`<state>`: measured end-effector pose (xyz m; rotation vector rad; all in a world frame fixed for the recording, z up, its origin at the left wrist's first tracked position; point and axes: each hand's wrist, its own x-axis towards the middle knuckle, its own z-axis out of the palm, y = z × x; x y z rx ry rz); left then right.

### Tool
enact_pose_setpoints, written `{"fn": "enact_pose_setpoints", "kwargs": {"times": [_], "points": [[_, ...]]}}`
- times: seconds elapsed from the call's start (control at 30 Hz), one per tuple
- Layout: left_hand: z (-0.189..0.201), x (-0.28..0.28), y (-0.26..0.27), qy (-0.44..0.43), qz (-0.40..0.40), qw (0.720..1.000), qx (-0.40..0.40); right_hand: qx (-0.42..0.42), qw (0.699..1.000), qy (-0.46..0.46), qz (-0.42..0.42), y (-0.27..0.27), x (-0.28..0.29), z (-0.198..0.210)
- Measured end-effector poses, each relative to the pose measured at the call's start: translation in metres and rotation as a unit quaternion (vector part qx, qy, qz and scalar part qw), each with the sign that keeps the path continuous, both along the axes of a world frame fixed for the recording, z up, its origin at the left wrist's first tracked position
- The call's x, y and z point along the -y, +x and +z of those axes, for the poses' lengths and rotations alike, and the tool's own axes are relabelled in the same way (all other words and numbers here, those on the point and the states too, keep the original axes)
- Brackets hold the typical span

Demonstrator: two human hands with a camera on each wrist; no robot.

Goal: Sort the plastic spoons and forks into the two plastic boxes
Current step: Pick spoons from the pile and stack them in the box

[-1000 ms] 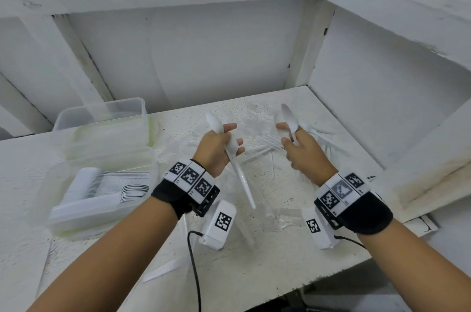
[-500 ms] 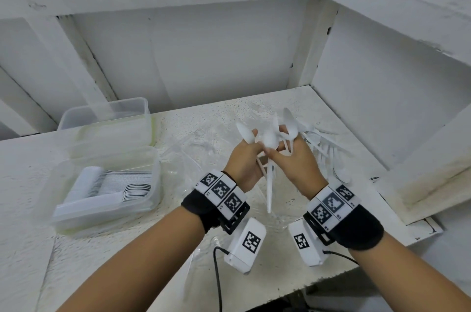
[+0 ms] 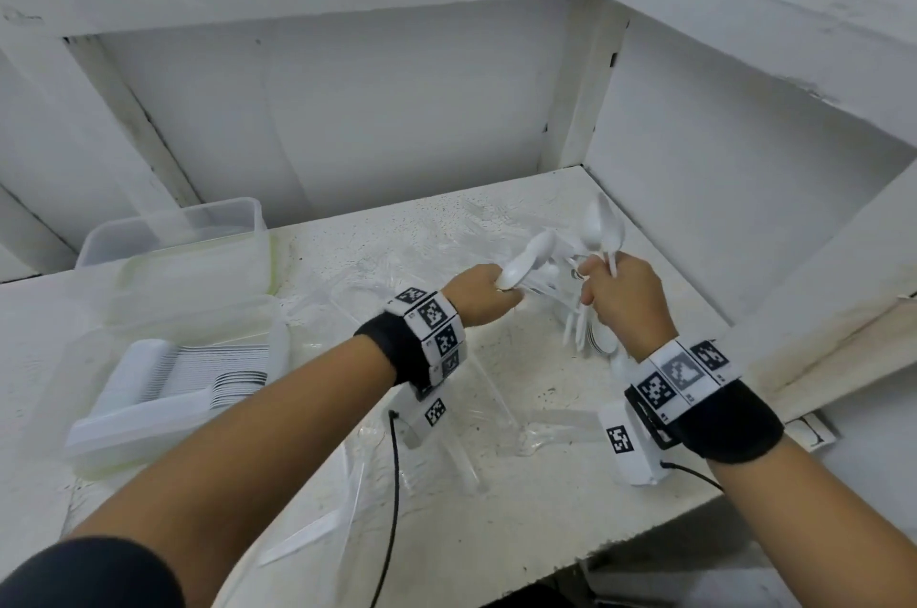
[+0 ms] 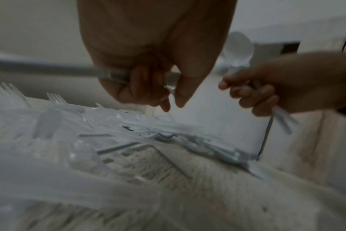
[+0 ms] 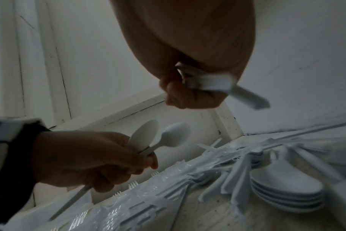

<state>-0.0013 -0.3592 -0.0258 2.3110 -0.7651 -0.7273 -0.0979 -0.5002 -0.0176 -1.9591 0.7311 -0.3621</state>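
Now gripping spoons (image 3: 526,260) in left hand (image 3: 484,292), more in right hand (image 3: 622,304), bunching for nearer box (image 3: 64,389).

Head view looks down and forward from above over the counter (image 3: 496,533) corner, both forearms in frame. Left wrist view sits close under the left hand (image 4: 154,65), facing right. Right wrist view close under the right hand (image 5: 190,87), facing left. Each wrist view catches the opposite hand.
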Motion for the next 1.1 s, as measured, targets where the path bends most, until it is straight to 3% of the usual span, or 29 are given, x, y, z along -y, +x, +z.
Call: {"fn": "enact_pose_setpoints", "kwargs": {"times": [0.13,0.3,0.77,1.1], "points": [[-0.01,0.012,0.015,0.136,-0.069,0.977,0.15,0.012,0.997,0.071,0.016,-0.004,0.002,-0.002],[-0.02,0.011,0.021,0.226,-0.111,0.949,0.19,-0.013,0.998,0.022,0.053,-0.003,0.001,-0.004],[-0.029,-0.006,0.016,0.262,-0.128,0.945,0.15,-0.034,0.995,0.027,0.09,0.008,-0.01,-0.006],[0.0,-0.016,0.01,0.213,-0.075,0.973,0.051,-0.049,0.992,0.029,0.108,0.01,-0.011,-0.005]]}}
